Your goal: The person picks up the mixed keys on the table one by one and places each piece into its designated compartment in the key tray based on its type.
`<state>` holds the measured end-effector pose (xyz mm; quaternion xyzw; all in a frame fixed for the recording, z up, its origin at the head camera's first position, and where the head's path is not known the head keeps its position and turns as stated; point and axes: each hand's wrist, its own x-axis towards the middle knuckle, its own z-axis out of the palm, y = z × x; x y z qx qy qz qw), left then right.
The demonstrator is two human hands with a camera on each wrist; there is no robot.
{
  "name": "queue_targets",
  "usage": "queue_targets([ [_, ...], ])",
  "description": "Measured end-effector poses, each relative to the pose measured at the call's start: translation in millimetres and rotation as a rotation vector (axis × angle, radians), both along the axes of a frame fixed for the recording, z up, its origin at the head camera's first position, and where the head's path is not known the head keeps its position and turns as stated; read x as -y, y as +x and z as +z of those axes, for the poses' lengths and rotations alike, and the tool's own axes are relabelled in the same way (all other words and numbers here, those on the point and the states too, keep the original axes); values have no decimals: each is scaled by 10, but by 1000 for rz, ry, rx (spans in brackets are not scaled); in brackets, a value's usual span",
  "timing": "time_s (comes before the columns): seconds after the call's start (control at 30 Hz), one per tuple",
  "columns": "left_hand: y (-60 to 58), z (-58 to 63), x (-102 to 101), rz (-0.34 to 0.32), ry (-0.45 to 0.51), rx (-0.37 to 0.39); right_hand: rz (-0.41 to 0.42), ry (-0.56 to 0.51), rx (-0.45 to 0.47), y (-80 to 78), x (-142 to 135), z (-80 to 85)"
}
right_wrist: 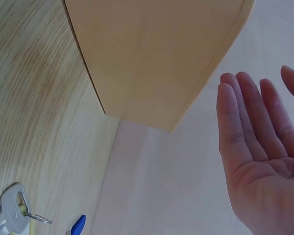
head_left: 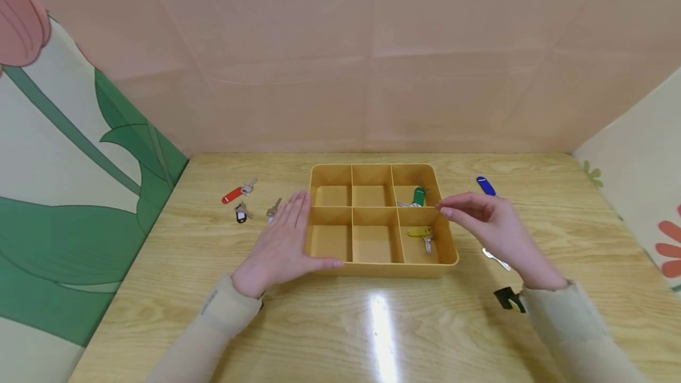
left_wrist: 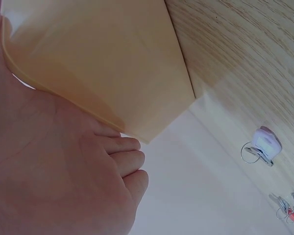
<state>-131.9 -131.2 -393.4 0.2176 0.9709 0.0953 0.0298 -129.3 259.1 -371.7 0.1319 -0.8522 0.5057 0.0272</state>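
Observation:
A yellow six-compartment box (head_left: 383,270) stands on the wooden table. My left hand (head_left: 279,247) rests against its left side, fingers extended and the thumb along the front rim. Just beyond the right rim is my right hand (head_left: 492,220), its fingers gently bent with nothing visible in them; the right wrist view shows the bare palm (right_wrist: 269,191). The back right compartment holds a green key tag (head_left: 419,196) with a key. In the front right one lies a yellow key tag (head_left: 419,231) with its key (head_left: 428,244). The other compartments hold nothing visible.
Left of the box lie a red key tag (head_left: 232,195), a black key tag (head_left: 241,216) and a pale purple tag (left_wrist: 267,142), each with keys. To the right are a blue key tag (head_left: 485,185) and a silver key (head_left: 496,259), partly by my right hand. A wall rises behind.

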Motion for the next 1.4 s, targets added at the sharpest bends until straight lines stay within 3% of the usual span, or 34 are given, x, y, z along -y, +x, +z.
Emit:
queue_targets([
  [0.87, 2, 9, -9, 4, -8, -2, -4, -24, 6, 55, -76, 25],
  [1.4, -1, 6, -4, 5, 2, 0, -55, -39, 11, 67, -184, 17],
])
